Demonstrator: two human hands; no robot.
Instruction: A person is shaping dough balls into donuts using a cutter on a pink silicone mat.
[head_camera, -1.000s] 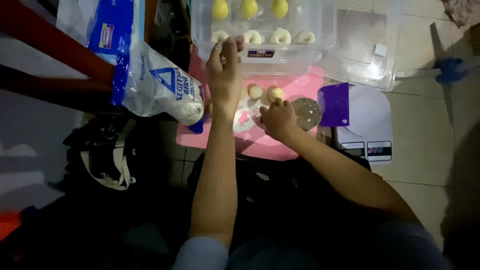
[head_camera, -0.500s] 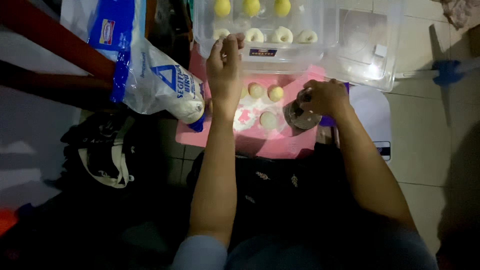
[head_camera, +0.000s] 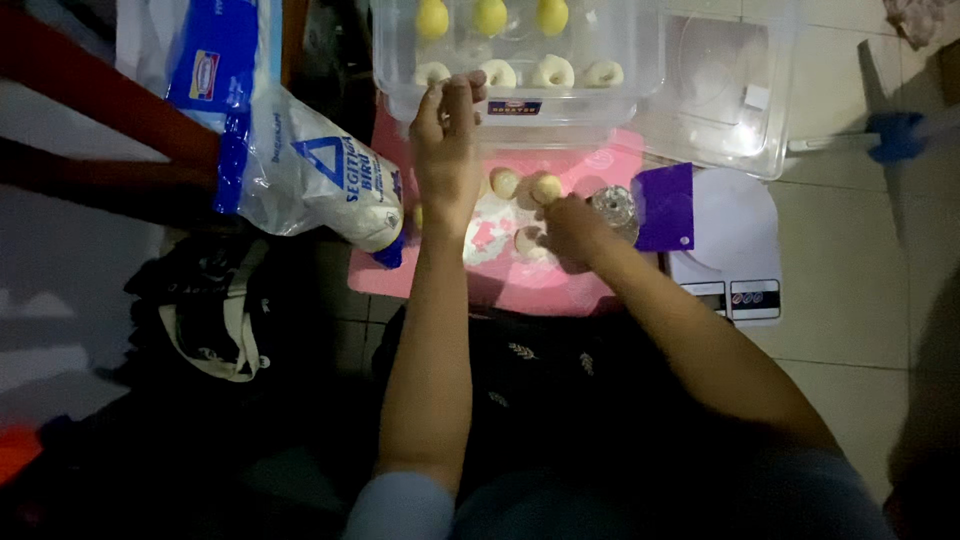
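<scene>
Pale dough balls (head_camera: 530, 240) — clustered on pink mat (head_camera: 520, 290)

flour bag (head_camera: 300, 170), clear plastic with blue panels, slumped on its side left of the pink mat | small rectangular label (head_camera: 515, 106), blue-red-yellow, on the clear tub's front wall | white scale (head_camera: 735, 250) at right, dark little display (head_camera: 705, 297) along its near edge

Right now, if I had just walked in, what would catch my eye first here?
Probably the brightly lit pink mat on the floor, dusted with flour and dotted with small dough balls. The left hand reaches over its far edge to a clear plastic box with rows of pale and yellow dough pieces, while the right hand rests on the mat beside a purple scraper. A big flour bag lies to the left.
</scene>
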